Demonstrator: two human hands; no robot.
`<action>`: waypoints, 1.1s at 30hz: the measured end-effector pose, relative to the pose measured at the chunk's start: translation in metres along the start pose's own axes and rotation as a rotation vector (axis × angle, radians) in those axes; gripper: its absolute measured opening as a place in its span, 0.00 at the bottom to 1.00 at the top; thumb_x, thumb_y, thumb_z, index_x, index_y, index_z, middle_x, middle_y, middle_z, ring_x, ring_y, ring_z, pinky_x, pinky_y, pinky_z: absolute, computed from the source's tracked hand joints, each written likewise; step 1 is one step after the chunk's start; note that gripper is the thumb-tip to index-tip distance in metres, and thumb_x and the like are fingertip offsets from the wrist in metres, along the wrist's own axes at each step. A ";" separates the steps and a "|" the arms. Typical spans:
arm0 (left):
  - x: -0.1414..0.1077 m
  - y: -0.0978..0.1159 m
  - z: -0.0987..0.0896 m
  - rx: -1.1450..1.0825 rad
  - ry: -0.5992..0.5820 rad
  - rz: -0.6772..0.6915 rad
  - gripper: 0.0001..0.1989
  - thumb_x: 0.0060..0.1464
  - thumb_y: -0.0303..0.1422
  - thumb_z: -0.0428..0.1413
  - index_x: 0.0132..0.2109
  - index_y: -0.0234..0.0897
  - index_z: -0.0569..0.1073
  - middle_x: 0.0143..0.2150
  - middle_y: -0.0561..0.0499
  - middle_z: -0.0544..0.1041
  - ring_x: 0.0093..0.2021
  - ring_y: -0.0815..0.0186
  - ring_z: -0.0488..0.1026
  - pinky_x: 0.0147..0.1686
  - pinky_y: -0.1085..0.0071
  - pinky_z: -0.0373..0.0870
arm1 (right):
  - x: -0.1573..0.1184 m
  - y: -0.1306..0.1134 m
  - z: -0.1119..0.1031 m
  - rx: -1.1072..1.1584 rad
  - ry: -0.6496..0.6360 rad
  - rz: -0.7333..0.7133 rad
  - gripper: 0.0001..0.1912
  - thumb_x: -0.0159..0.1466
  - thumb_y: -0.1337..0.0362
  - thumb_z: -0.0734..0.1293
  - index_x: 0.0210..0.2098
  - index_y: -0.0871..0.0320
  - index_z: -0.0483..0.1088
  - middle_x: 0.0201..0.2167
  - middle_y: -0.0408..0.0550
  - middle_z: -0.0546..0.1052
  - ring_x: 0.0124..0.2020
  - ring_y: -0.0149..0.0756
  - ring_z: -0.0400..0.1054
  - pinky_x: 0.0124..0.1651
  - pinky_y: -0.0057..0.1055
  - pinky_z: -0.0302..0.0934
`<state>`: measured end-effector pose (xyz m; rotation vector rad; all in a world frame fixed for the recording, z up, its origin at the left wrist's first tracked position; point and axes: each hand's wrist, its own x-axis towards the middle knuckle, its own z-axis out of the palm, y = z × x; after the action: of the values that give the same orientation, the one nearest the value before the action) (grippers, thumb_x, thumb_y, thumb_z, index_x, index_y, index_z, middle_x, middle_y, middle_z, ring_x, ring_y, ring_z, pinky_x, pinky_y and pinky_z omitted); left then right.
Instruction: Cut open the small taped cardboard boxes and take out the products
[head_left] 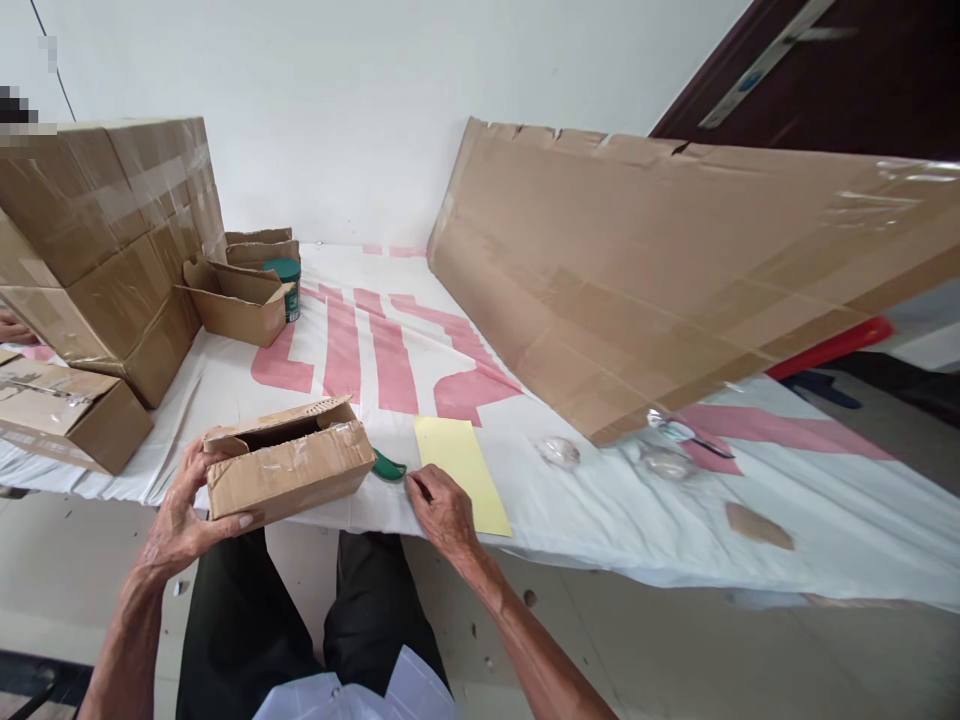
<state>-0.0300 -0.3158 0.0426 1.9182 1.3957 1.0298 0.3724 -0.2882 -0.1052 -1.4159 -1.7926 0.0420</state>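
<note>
My left hand grips the left end of a small cardboard box, thumb below its front side and fingers behind. The box is tilted, with a dark opening along its top. Just right of the box, a green object lies at the table's front edge. My right hand has its fingers closed at the right end of that green object, pinching its tip. Under and beside my right hand is a yellow sheet of paper on the white cloth.
Stacked taped cartons stand at the left, with a closed box before them. Behind are an open box and a green can. A large cardboard panel leans at the right, near clear packets. Another person's hand shows far left.
</note>
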 end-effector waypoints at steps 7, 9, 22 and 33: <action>0.001 0.003 0.001 0.026 0.006 0.014 0.32 0.54 0.53 0.71 0.62 0.47 0.78 0.73 0.42 0.68 0.74 0.43 0.65 0.67 0.53 0.73 | 0.000 0.001 0.000 -0.002 0.002 -0.007 0.13 0.74 0.65 0.63 0.32 0.53 0.72 0.29 0.45 0.74 0.33 0.39 0.70 0.39 0.33 0.60; 0.001 0.003 0.001 0.022 0.007 0.017 0.32 0.54 0.52 0.71 0.61 0.47 0.78 0.73 0.42 0.68 0.75 0.44 0.64 0.67 0.54 0.73 | -0.001 0.002 0.001 -0.001 0.005 -0.002 0.13 0.74 0.65 0.63 0.32 0.53 0.72 0.29 0.45 0.74 0.34 0.39 0.71 0.40 0.33 0.60; -0.001 0.000 0.002 -0.011 0.011 0.004 0.34 0.52 0.54 0.72 0.62 0.47 0.78 0.71 0.40 0.69 0.73 0.41 0.65 0.68 0.51 0.71 | -0.001 0.002 0.001 0.002 0.011 -0.016 0.13 0.75 0.65 0.64 0.32 0.54 0.72 0.29 0.45 0.74 0.34 0.38 0.70 0.40 0.33 0.60; -0.001 -0.001 0.001 0.008 0.015 0.021 0.33 0.53 0.54 0.71 0.62 0.49 0.78 0.69 0.40 0.70 0.72 0.42 0.67 0.67 0.50 0.71 | 0.000 0.002 0.002 -0.006 0.027 -0.035 0.12 0.74 0.66 0.64 0.33 0.53 0.71 0.29 0.45 0.74 0.33 0.39 0.70 0.39 0.33 0.59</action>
<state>-0.0295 -0.3168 0.0409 1.9384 1.3925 1.0521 0.3724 -0.2868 -0.1075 -1.3827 -1.7960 -0.0008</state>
